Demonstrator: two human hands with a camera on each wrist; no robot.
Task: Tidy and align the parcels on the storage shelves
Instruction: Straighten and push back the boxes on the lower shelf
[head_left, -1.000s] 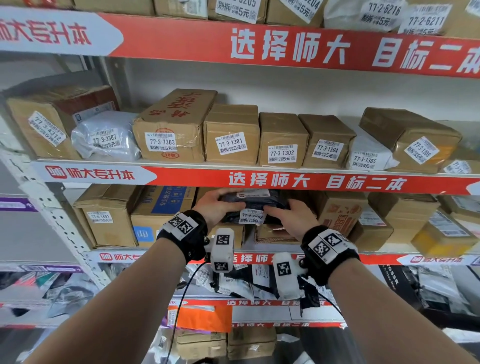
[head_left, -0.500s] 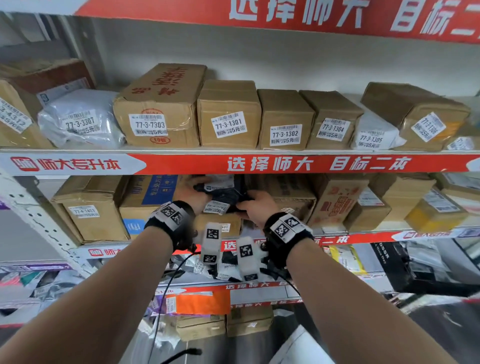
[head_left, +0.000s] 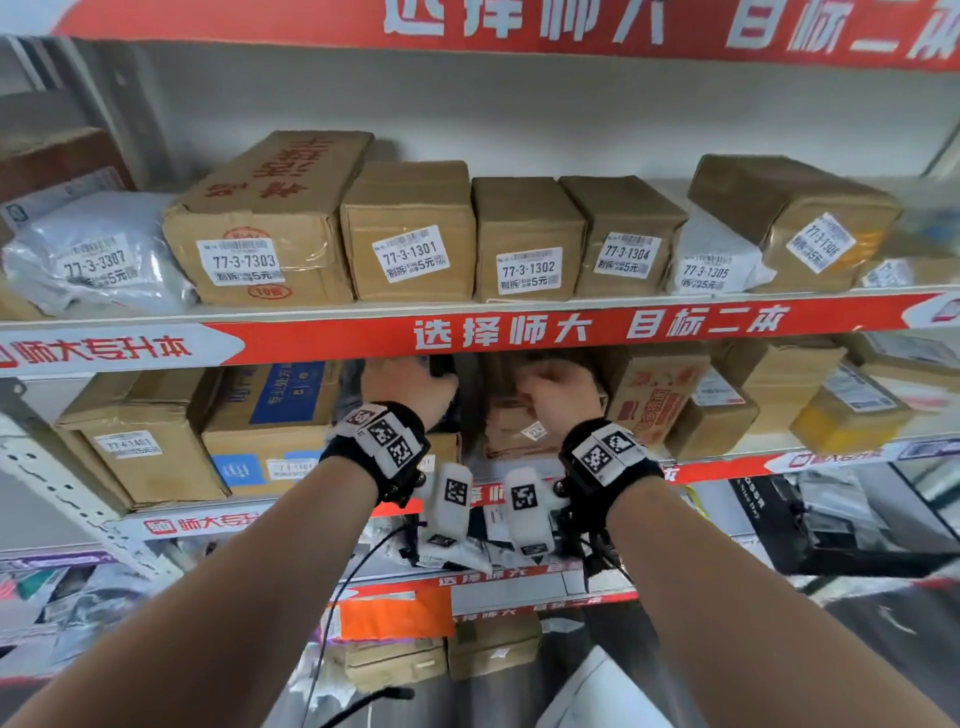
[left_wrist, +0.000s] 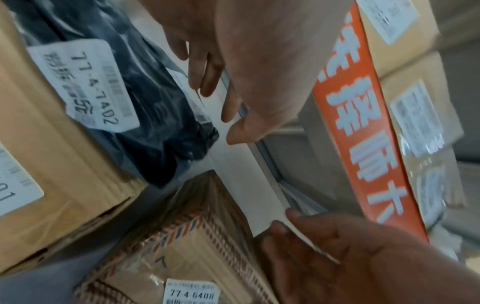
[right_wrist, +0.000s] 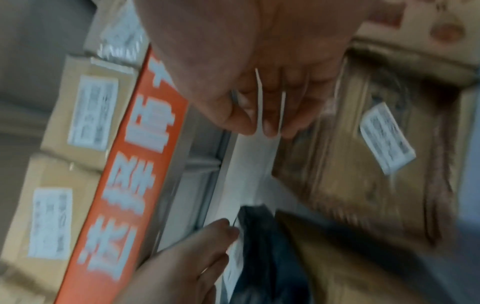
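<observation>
Both hands reach under the red shelf strip (head_left: 322, 340) into the second shelf. A black plastic bag parcel (left_wrist: 155, 123), label 77-4-7402, lies on a cardboard box (left_wrist: 52, 154). A flat white parcel (left_wrist: 241, 181) stands on edge between the hands. My right hand (right_wrist: 259, 72) pinches one end of the white parcel (right_wrist: 249, 160). My left hand (left_wrist: 233, 61) has straight fingers touching the other end, beside the bag (right_wrist: 259, 246). In the head view the fingers of the left hand (head_left: 410, 387) and right hand (head_left: 561, 389) are hidden by the strip.
A kraft envelope (left_wrist: 194, 246) with a striped border, label 77-4-6408, lies under the white parcel. Brown boxes (head_left: 654, 400) crowd both sides of the gap. The shelf above holds a labelled row of boxes (head_left: 410, 234). Lower shelves carry loose bags.
Both hands have let go of the black bag, which now rests on the box. They have moved deeper under the strip, and the right hand now pinches the white parcel.
</observation>
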